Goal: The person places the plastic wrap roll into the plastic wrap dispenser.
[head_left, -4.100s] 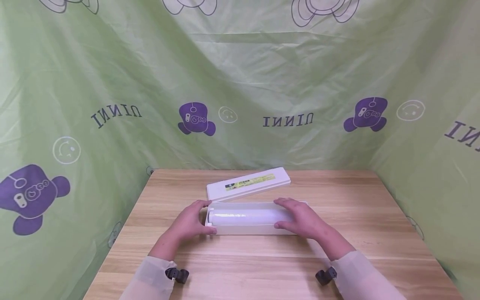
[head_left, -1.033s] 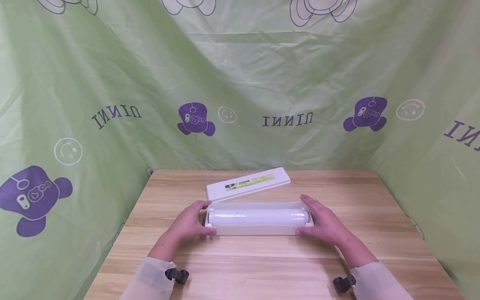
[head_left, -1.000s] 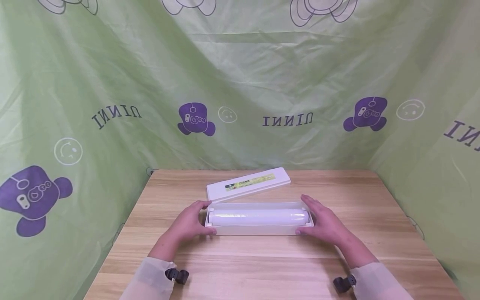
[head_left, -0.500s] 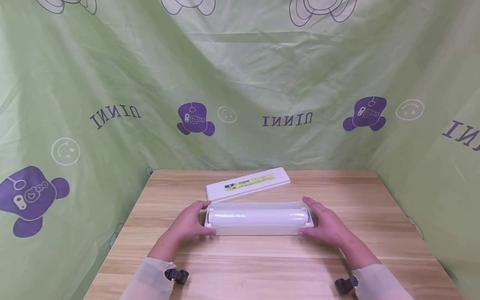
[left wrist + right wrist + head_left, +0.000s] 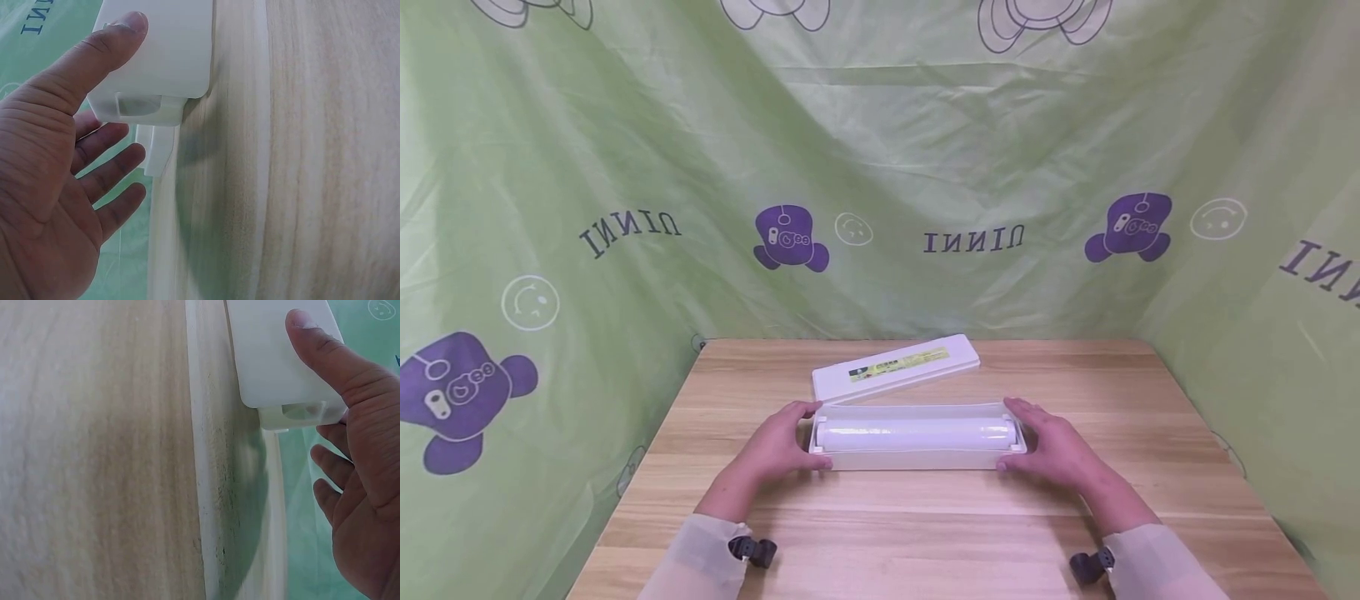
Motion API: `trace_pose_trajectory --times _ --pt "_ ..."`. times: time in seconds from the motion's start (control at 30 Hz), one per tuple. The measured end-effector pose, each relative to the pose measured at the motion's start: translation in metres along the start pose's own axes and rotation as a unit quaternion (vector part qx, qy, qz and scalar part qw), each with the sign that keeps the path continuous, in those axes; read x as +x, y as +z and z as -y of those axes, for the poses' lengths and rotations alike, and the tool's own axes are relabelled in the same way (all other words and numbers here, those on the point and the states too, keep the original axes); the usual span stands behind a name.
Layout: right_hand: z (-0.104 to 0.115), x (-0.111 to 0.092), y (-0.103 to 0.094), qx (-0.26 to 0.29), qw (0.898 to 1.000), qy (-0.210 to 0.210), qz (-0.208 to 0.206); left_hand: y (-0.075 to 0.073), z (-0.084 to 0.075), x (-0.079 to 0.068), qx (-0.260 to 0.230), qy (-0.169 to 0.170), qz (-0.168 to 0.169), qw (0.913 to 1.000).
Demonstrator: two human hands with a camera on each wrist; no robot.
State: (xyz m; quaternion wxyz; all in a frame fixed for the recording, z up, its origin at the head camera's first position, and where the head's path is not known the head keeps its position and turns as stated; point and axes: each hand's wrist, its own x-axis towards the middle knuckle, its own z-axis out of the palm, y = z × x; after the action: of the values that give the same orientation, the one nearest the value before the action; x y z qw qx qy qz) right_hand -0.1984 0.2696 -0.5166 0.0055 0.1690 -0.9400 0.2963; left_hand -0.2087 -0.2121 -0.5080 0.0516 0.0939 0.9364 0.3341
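The white box (image 5: 917, 461), long axis running left to right, is gripped at its ends by the left hand (image 5: 775, 446) and right hand (image 5: 1054, 448).

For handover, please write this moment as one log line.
left grip: holds box at left end | right grip: at right end | roll: inside box | lid: off, behind box

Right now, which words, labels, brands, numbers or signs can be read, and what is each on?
"INNIU", Ns reversed: purple lettering, middle of the green curtain.
"INNIU", slanted, Ns reversed: curtain, left.
"INN", cut off by the picture's edge: curtain, right.
Label on the white lid: too small and blurred to read.
White box: no readable text.
Left wrist view: curtain lettering, only partly shown.
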Motion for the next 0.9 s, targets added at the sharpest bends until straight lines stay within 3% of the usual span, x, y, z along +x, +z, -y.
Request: trace_pose_trajectory --times 0.9 --pt "-0.0044 0.0 0.0004 0.014 1.0 0.01 0.0 -0.0034 -0.0012 0.0026 -0.008 0.027 0.015 0.9995"
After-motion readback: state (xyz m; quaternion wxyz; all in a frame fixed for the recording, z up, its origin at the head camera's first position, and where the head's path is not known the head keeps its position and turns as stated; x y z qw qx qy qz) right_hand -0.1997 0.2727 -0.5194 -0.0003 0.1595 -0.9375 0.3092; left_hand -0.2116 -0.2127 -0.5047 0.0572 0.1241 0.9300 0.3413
